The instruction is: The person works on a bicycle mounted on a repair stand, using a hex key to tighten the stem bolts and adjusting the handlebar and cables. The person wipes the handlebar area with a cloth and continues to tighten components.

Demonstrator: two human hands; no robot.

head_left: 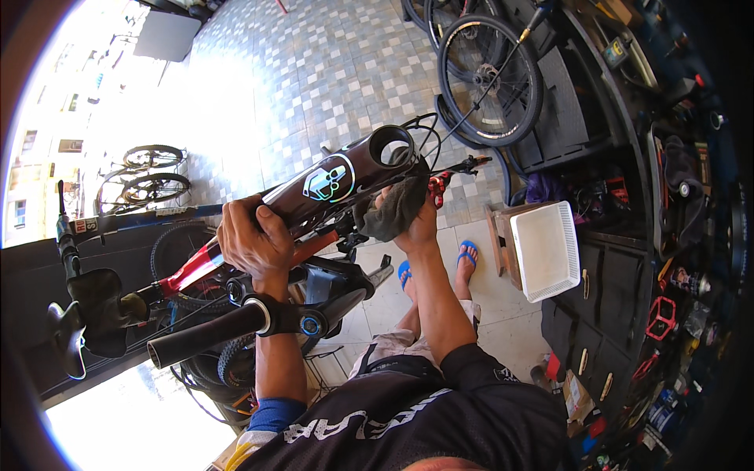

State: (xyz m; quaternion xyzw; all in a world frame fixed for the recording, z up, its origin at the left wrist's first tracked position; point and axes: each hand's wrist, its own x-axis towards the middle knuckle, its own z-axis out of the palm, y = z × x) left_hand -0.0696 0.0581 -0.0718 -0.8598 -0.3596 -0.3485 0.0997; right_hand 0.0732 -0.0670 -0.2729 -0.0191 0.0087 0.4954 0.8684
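A dark bicycle frame [302, 195] with a shiny emblem on its tube is held up in front of me, its open head tube [390, 147] towards the upper right. My left hand [255, 239] is closed around the frame, fingers over the tube. In my right hand [420, 224] is a dark rag [393, 207], bunched against the frame just below the head tube. Cables and a red part [437, 188] hang beside it. Nearer to me, a suspension fork [318, 318] with a long black steerer tube [208, 334] crosses in front of my left forearm.
Bicycle wheels [491, 81] lean at the upper right. A white plastic basket [546, 251] rests on a wooden box to the right, beside a dark workbench with tools and a red pedal [661, 317]. A saddle [69, 341] juts in at left; parked bicycles [153, 174] stand beyond.
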